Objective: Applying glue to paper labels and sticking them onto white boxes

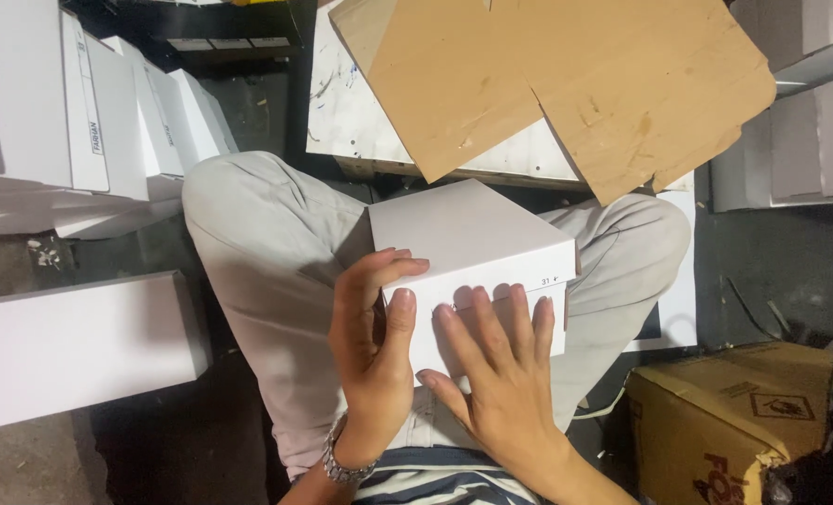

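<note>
We are holding a white box (pixel 472 252) on our lap, resting it across our light trousers (pixel 257 252). Our left hand (pixel 374 346) is gripping the box's near left corner, fingers curling over its edge, a metal watch (pixel 341 465) sitting on that wrist. Our right hand (pixel 496 374) is pressing flat against the box's near side, fingers spread and touching it. Just beyond the box, a sheet of brown cardboard (pixel 566 84) is lying on a white desk (pixel 351 117). More white boxes (pixel 79 122) are standing at the left, and a brown carton (pixel 734 421) is sitting at the lower right.
</note>
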